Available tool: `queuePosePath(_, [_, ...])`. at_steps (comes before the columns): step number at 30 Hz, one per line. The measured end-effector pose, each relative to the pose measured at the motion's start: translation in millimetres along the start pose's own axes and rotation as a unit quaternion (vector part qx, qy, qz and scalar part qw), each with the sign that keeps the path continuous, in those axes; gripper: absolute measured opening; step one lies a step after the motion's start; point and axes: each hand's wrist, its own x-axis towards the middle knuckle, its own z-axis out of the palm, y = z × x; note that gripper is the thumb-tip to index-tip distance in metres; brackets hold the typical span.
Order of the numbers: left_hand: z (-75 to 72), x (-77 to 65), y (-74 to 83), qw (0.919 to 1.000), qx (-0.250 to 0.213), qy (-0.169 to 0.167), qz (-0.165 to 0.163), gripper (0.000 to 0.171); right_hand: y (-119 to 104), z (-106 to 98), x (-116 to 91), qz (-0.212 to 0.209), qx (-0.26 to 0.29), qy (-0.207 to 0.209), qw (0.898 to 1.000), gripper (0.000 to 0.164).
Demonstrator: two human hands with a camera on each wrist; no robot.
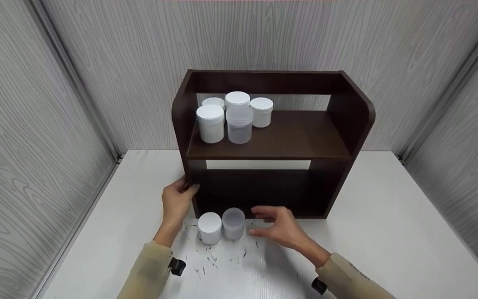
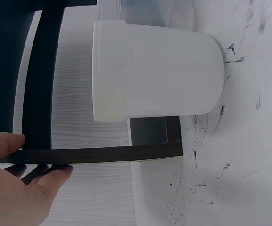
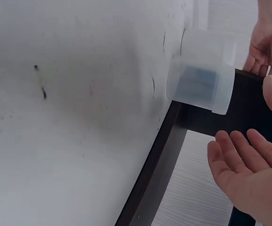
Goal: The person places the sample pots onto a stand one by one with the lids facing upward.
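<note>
My left hand point(image 1: 176, 201) grips the left side panel of the dark brown two-tier shelf point(image 1: 301, 133), thumb on the inner side and fingers outside. The left wrist view shows the panel's front edge between that thumb and fingers point(image 2: 55, 179). On the table before the shelf stand a white lidded jar point(image 1: 210, 228) and, right beside it, a translucent jar point(image 1: 234, 224). My right hand point(image 1: 280, 227) hovers just right of the translucent jar, thumb and fingers spread apart and holding nothing. In the right wrist view a gap separates its fingers from the translucent jar point(image 3: 199, 70).
On the upper shelf's left half stand several white lidded jars point(image 1: 211, 126) and one translucent jar point(image 1: 240, 126) at the front. Dark scuff marks streak the white table point(image 1: 367, 232) near the lower jars. Wood-grain panels point(image 1: 259, 37) enclose the back and sides.
</note>
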Motion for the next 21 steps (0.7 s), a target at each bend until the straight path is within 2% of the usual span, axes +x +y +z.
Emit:
queuePosePath(11, [-1.6,-1.6,-0.1,0.9998,0.010,-0.015,0.009,0.053,7,17,22,-0.007,0.023,-0.037,0.999,0.071])
queuePosePath(21, [-0.9,-0.4,-0.8,0.9999,0.006,-0.006,0.006,0.053,16,26,36,0.003,0.026,-0.055,0.998,0.075])
